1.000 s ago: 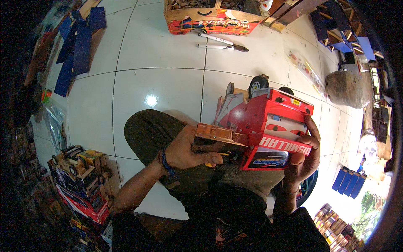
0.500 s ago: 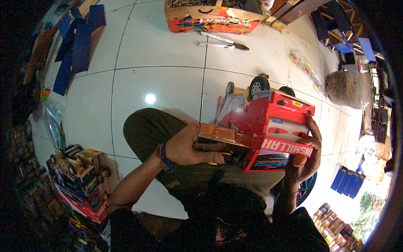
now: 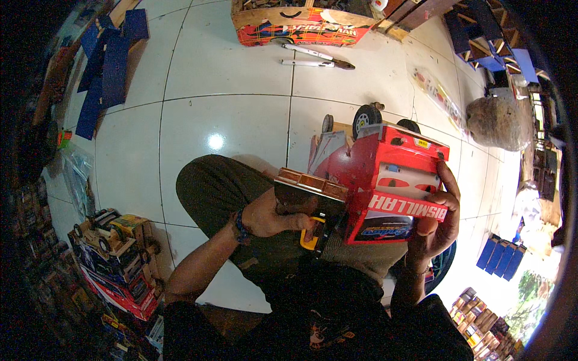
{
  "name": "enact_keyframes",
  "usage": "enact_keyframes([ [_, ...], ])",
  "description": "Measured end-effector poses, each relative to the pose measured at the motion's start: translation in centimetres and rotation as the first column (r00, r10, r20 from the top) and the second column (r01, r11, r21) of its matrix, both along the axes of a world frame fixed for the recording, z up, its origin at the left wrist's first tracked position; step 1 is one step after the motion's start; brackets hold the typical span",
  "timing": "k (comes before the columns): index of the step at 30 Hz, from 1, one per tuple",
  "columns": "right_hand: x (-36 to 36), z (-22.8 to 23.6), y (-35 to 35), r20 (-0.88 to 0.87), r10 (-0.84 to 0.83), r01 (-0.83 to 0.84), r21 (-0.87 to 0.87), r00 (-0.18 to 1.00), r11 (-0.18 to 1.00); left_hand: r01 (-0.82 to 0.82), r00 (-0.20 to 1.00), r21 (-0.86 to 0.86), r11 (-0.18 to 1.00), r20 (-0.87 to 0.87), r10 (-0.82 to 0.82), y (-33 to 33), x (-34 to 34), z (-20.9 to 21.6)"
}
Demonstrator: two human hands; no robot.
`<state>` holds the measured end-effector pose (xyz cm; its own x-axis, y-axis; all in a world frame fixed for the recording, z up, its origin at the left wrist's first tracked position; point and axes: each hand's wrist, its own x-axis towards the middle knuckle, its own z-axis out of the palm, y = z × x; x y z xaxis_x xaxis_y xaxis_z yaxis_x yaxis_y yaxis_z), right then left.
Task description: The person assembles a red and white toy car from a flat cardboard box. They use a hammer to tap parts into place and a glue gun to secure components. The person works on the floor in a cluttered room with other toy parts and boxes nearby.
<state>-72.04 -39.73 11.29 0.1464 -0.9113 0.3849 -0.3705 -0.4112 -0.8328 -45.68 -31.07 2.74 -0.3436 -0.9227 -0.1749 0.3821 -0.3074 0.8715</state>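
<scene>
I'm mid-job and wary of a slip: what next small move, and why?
I'd likely tighten the right hand on the toy truck before moving the tool in the left hand: the truck has its wheels up, only the right hand visibly grips it, and the tool is close beside.

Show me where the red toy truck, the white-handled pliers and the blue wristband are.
Red toy truck (image 3: 397, 176), head view: on the pale panel of its front.
White-handled pliers (image 3: 310, 62), head view: on the lower handle.
Blue wristband (image 3: 241, 227), head view: on the band's middle.

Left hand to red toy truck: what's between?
In the head view, the yellow-trimmed tool gripped by the left hand lies between it and the red toy truck.
</scene>
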Motion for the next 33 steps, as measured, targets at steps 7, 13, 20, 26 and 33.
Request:
enact_keyframes([
  [7,-0.1,0.1,0.0,0.0,-0.007,0.007,0.025,1.0,1.0,-0.04,0.997,0.006,0.999,0.073,0.039,0.2,-0.4,1.0],
  [13,0.0,-0.2,-0.3,-0.003,0.042,-0.042,-0.046,0.999,0.998,0.026,0.989,-0.117,0.993,0.145,-0.009,-0.8,0.3,2.2],
  [20,-0.1,-0.4,-0.3,-0.008,0.015,-0.016,-0.07,1.0,0.997,0.022,0.985,-0.17,0.985,0.175,0.008,-1.1,0.4,3.2],
  [26,-0.1,-0.5,-0.2,-0.005,0.01,-0.01,-0.074,1.0,0.997,0.053,0.981,-0.075,0.996,0.189,-0.038,-1.0,0.4,3.3],
  [33,0.4,-0.4,-0.1,0.053,-0.012,0.014,-0.036,0.999,0.999,-0.016,0.965,-0.223,0.975,0.252,0.073,-0.9,-0.5,3.2],
])
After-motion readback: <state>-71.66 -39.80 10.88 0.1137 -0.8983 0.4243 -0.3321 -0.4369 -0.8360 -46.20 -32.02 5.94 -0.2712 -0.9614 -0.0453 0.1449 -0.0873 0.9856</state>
